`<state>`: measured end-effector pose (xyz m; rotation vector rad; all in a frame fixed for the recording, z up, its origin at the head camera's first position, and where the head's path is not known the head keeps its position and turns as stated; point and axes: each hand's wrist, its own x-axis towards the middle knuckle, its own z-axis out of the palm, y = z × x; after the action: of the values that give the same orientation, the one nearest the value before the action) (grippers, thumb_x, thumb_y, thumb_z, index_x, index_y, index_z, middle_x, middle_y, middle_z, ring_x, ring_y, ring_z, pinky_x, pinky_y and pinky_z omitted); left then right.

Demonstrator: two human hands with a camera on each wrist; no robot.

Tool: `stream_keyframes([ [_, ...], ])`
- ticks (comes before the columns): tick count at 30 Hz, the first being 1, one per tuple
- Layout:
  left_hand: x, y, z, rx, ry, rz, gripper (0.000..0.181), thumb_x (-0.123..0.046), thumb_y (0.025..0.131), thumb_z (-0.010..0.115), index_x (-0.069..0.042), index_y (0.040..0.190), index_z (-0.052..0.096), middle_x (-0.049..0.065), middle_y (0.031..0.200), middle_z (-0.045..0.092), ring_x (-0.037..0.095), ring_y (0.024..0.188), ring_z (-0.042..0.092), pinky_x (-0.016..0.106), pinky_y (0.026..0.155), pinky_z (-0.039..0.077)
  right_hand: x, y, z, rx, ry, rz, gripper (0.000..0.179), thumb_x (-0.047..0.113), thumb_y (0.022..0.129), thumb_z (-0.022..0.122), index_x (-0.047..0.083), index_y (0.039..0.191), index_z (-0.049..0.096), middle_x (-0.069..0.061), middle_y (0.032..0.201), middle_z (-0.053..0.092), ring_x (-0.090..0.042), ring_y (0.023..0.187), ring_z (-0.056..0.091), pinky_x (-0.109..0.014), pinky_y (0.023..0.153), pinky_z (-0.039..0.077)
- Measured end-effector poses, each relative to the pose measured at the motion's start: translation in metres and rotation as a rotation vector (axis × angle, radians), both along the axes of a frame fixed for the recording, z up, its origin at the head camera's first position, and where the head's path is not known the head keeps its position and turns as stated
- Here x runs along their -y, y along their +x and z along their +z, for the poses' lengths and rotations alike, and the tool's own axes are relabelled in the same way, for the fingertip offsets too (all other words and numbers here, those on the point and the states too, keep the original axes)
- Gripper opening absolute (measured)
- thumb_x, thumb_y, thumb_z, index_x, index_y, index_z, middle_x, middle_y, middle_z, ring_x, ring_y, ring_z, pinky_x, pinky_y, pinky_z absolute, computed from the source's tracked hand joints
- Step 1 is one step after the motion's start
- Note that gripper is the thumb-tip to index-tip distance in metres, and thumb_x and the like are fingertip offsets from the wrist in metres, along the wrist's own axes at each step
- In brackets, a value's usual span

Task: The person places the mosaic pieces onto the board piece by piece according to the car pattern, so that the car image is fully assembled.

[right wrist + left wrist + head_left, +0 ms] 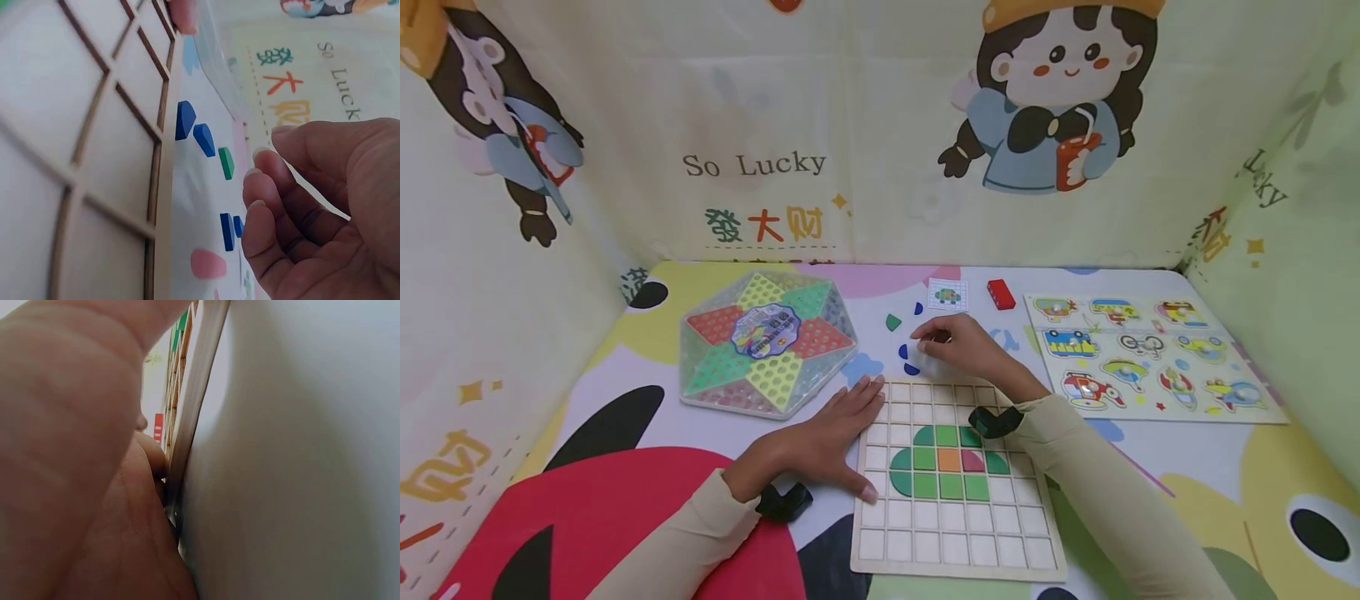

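A wooden grid board (957, 547) lies in front of me, with green pieces (925, 458), an orange square (950, 460) and a dark pink piece (973, 461) set in its cells. My left hand (831, 442) rests along the board's left edge, fingers spread and thumb on the rim. Beyond the far edge, my right hand (962, 343) hovers by several blue pieces (912, 369) with rounded sides. Its fingers (259, 231) are loosely bent, and nothing shows between them and the thumb. A green piece (892, 322) lies farther back.
At the left sits a hexagonal Chinese checkers set (767, 346) in clear plastic. A vehicle puzzle board (1150, 358) lies at the right. Toward the back are a small picture card (948, 294) and a red block (1001, 294). Printed cloth walls (880, 167) surround the table.
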<state>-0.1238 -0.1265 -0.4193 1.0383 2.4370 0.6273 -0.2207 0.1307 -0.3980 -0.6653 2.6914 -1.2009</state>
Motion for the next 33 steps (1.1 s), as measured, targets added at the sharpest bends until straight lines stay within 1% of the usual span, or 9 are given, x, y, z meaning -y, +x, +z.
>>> stream_keyframes([
  [7,0.0,-0.001,0.0,-0.012,-0.003,-0.001,0.122,-0.064,0.072,0.075,-0.006,0.156,0.009,0.003,0.163,-0.007,0.02,0.146,-0.014,0.047,0.116,-0.004,0.018,-0.019,-0.009,0.028,-0.026,-0.095,0.017,0.009,0.093,0.065,0.003,0.108,0.072,-0.008,0.097,0.068,-0.023,0.089,0.059,-0.034,0.083,0.051],
  [11,-0.001,-0.001,-0.001,-0.019,-0.014,0.006,0.122,-0.063,0.071,0.075,-0.006,0.156,0.009,0.003,0.163,-0.006,0.02,0.146,-0.014,0.046,0.116,-0.004,0.026,-0.03,-0.016,0.028,0.009,-0.132,0.017,0.012,0.093,0.065,0.005,0.108,0.072,-0.007,0.098,0.069,-0.022,0.09,0.06,-0.035,0.085,0.051],
  [14,-0.002,-0.001,-0.002,-0.022,-0.02,0.006,0.122,-0.064,0.071,0.075,-0.006,0.156,0.009,0.003,0.163,-0.006,0.02,0.146,-0.013,0.046,0.116,-0.003,0.032,-0.036,-0.019,0.038,0.027,-0.156,0.017,0.014,0.093,0.066,0.007,0.108,0.073,-0.006,0.098,0.069,-0.021,0.091,0.061,-0.035,0.085,0.051],
  [19,0.0,0.0,-0.002,-0.022,-0.025,0.012,0.122,-0.065,0.071,0.075,-0.006,0.156,0.009,0.003,0.163,-0.006,0.02,0.146,-0.013,0.046,0.116,-0.003,0.045,-0.045,-0.017,0.024,-0.027,-0.189,0.017,0.013,0.093,0.066,0.007,0.108,0.073,-0.007,0.098,0.068,-0.022,0.091,0.061,-0.034,0.081,0.052],
  [22,0.0,0.0,-0.001,-0.018,-0.021,0.011,0.122,-0.064,0.071,0.075,-0.006,0.156,0.009,0.004,0.163,-0.007,0.02,0.146,-0.014,0.047,0.116,-0.003,0.052,-0.049,-0.015,0.012,-0.042,-0.214,0.018,0.012,0.093,0.066,0.005,0.108,0.072,-0.009,0.099,0.068,-0.022,0.091,0.062,-0.034,0.079,0.052],
  [26,0.0,0.0,-0.001,-0.013,-0.024,0.008,0.122,-0.065,0.071,0.074,-0.007,0.156,0.009,0.003,0.163,-0.007,0.02,0.146,-0.014,0.047,0.116,-0.003,0.058,-0.051,-0.014,0.018,-0.033,-0.24,0.021,0.01,0.092,0.066,0.002,0.112,0.071,-0.012,0.104,0.069,-0.025,0.095,0.064,-0.036,0.081,0.053],
  [30,-0.001,-0.001,-0.002,-0.019,-0.039,0.011,0.122,-0.065,0.071,0.074,-0.008,0.157,0.008,0.002,0.163,-0.007,0.018,0.146,-0.015,0.045,0.116,-0.004,0.061,-0.049,-0.014,0.078,-0.003,-0.272,0.023,0.01,0.092,0.066,0.003,0.114,0.07,-0.012,0.107,0.069,-0.025,0.099,0.064,-0.036,0.083,0.053],
  [33,-0.001,-0.001,-0.001,-0.025,-0.047,0.011,0.123,-0.066,0.071,0.074,-0.008,0.157,0.008,0.002,0.163,-0.008,0.018,0.146,-0.015,0.045,0.116,-0.005,0.062,-0.048,-0.014,0.114,0.019,-0.287,0.023,0.01,0.093,0.066,0.004,0.114,0.07,-0.012,0.107,0.068,-0.024,0.098,0.063,-0.036,0.083,0.053],
])
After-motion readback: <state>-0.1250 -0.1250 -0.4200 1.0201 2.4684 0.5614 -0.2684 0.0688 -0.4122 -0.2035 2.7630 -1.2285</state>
